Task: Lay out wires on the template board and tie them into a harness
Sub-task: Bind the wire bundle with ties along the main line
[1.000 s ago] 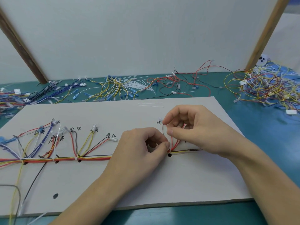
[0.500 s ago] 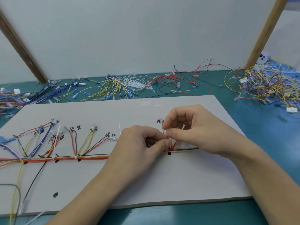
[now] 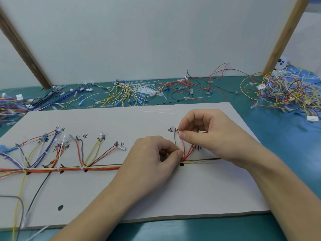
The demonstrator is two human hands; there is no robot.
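On the template board (image 3: pixel 156 197), left branches are tied into the harness (image 3: pixel 69 169); at the right junction, left hand (image 3: pixel 149 164) pinches the bundle, right hand (image 3: pixel 208 134) pinches red wires (image 3: pixel 184 146), untied.

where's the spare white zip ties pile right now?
In the head view, the pile of white zip ties lies on the green table beyond the template board's far edge, near centre, between the yellow wires and red wires.

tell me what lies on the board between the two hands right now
In the head view, a few red wires and one brown wire run up the template board from the left hand to the right hand.
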